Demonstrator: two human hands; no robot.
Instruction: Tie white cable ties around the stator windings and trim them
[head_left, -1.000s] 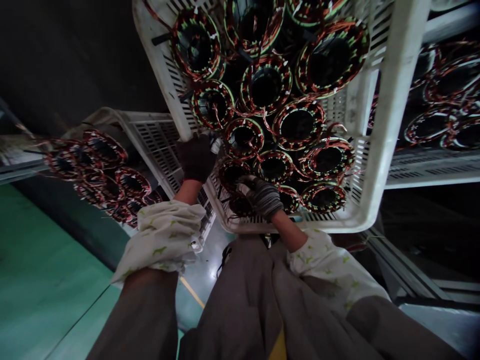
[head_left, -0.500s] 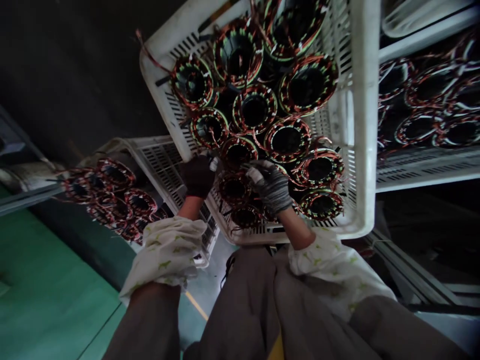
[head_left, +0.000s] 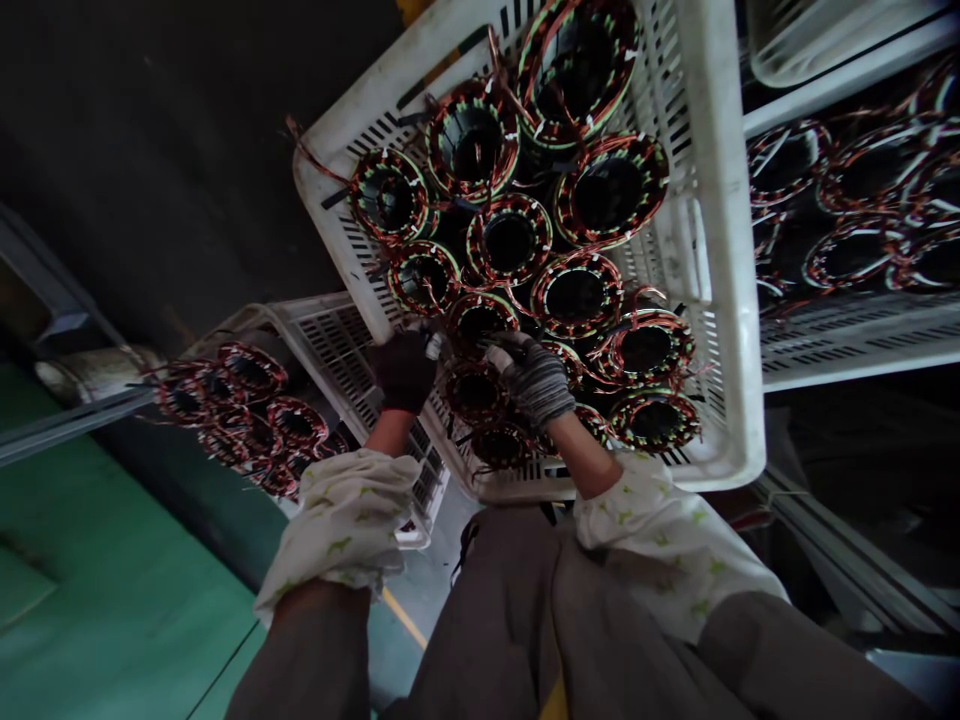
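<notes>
Several motor stators with copper windings, green insulation and white ties stand on end in a white slotted plastic crate (head_left: 726, 300). Both my hands wear knit gloves with pale fingertips. My left hand (head_left: 405, 370), in a dark glove, is closed at the left edge of one small stator (head_left: 480, 322), near the crate's left wall. On the same stator's lower right side, my right hand (head_left: 531, 378), in a grey striped glove, has its fingers bent and closed. Its fingertips partly cover the rim. Another stator (head_left: 474, 390) sits just below, between the hands.
Left and lower stands another white crate (head_left: 322, 335) holding more stators (head_left: 296, 420). At the right, a further crate (head_left: 862, 345) of white-tied stators rests on a rack. A green surface (head_left: 97, 580) lies at lower left, and a metal rail (head_left: 75, 420) runs above it.
The whole view has shifted, so the crates and hands appear slightly lower. Against the stators, both hands have stayed in nearly the same place.
</notes>
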